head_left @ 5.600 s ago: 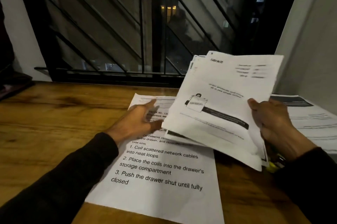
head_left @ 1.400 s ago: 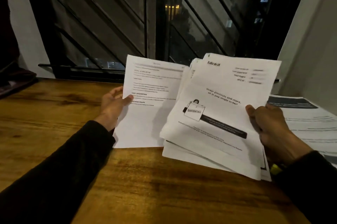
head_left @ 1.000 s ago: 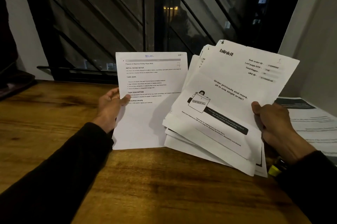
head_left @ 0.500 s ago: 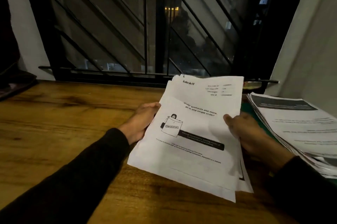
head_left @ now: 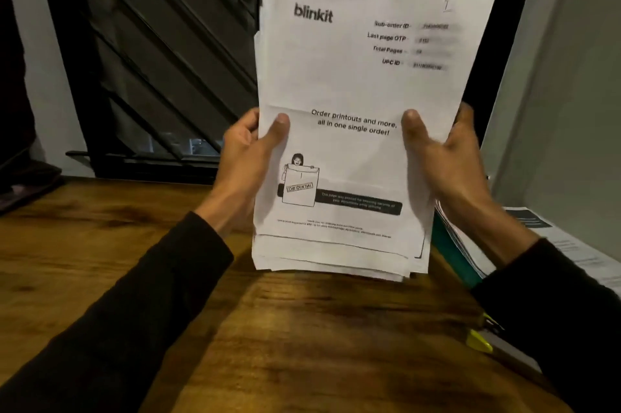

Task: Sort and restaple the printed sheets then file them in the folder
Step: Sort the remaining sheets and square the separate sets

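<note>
Above the worktop [head_left: 302,328], ragged stack of printed sheets [head_left: 353,160] pinched upright by left hand [head_left: 245,157] and right hand [head_left: 450,157], thumbs in front, liable to slip and fan out if grip slackens.

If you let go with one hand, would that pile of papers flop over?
Probably. The stack is thin loose sheets held upright by both hands, left hand and right hand, so it would likely bend. Its bottom edges look uneven, so sheets might slide out.

White sheets [head_left: 353,93] with black print; brown wood-grain table [head_left: 302,328]; black sleeves [head_left: 134,311]; green folder [head_left: 452,258] at right.
</note>
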Motion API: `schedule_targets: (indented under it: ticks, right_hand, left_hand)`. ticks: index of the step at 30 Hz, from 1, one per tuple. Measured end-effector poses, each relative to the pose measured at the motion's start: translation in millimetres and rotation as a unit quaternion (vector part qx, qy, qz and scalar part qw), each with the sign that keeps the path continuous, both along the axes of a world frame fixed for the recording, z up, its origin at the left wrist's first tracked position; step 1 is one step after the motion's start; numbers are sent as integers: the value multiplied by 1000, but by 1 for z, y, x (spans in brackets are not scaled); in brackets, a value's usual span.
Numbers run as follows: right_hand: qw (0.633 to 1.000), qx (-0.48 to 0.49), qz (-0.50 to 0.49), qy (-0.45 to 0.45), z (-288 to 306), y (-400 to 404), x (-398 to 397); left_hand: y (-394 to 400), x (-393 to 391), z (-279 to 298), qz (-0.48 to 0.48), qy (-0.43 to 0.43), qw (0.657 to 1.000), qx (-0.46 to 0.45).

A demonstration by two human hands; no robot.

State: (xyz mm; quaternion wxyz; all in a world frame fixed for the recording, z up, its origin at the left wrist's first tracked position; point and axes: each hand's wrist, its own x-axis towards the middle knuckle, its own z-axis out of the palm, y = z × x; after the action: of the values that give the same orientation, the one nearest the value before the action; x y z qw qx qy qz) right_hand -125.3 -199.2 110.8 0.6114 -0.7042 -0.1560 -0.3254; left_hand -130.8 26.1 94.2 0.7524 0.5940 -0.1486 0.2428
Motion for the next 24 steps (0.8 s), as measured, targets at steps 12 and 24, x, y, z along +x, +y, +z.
schedule_targets:
  ticks: [12,24]
  right_hand:
    - [996,66,58,3,-40,-1,-18]
    - [997,62,37,32,-57,-3,-28]
  left_hand:
    - [-13,-21,-44,45,55,997,34]
    - [-17,-28,-52,79,39,996,-6]
